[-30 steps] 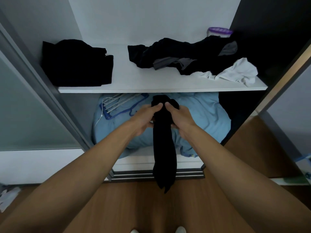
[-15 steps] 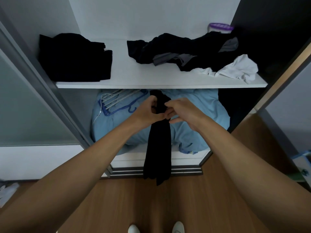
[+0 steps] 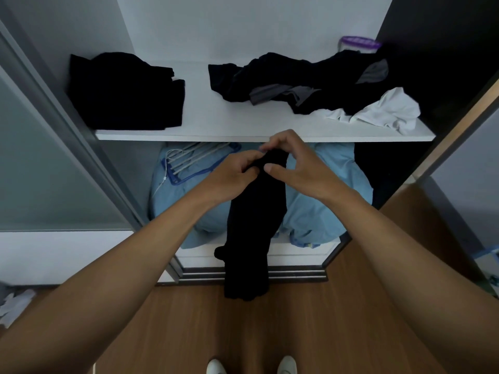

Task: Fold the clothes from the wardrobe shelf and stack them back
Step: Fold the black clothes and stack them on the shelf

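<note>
A long black garment [image 3: 251,233] hangs down in front of the wardrobe, below the white shelf [image 3: 264,134]. My left hand [image 3: 232,176] grips its top end. My right hand [image 3: 294,163] is beside it, index finger and thumb curved around the top of the cloth, pinching its upper edge. On the shelf a folded black stack [image 3: 124,93] lies at the left. An unfolded heap of black and grey clothes [image 3: 299,79] and a white garment [image 3: 386,112] lie at the right.
Below the shelf sits a light blue bundle of bedding [image 3: 318,209] with blue and white hangers [image 3: 194,163] on it. A purple-lidded container [image 3: 359,44] stands at the shelf's back right. Sliding door frames flank the opening. The wooden floor [image 3: 189,327] and my shoes are below.
The garment's lower part has swung and bunched a little to the left. My right hand has opened out from a tight grip to a loose pinch at the top.
</note>
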A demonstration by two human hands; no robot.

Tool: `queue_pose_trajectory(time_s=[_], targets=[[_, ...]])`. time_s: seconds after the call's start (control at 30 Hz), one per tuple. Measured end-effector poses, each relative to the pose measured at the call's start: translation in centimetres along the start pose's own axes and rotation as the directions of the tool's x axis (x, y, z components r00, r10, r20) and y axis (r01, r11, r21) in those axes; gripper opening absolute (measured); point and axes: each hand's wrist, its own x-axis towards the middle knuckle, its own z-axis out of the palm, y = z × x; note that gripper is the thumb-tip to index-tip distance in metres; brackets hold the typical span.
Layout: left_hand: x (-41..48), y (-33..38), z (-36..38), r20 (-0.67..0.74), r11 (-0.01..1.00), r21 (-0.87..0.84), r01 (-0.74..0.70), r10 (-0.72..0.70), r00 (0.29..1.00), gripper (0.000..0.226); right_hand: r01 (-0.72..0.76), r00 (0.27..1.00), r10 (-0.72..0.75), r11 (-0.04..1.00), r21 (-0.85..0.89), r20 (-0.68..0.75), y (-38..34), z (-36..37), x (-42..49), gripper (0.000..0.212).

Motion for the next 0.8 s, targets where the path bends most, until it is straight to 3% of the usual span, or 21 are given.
queue_pose_trajectory(time_s=[0.1,0.3,0.57,0.8], targets=[[-0.1,0.0,-0.1,0.022,0.999,-0.053,0.012,-0.01,1.0,0.032,0.028,0.999,-0.026,0.995,-0.1,0.018,0.1,0.4,0.3,0.028],[-0.7,-0.8,-0.8,-0.084,0.997,-0.07,0.032,-0.038,0.996,0.02,0.097,0.995,-0.092,0.973,-0.208,0.033,0.6,1.1,0.4,0.013],[-1.1,-2.0,-0.5,-0.076,1.0,0.012,0.012,-0.011,0.997,0.011,-0.009,0.941,0.144,0.915,-0.403,0.306,0.0,0.6,1.6,0.012],[-1.6,-3.1,-0.4,0.042,0.998,0.053,-0.034,0.032,0.999,0.016,-0.051,0.988,0.089,0.961,-0.272,0.127,-1.3,1.6,0.8,0.021]])
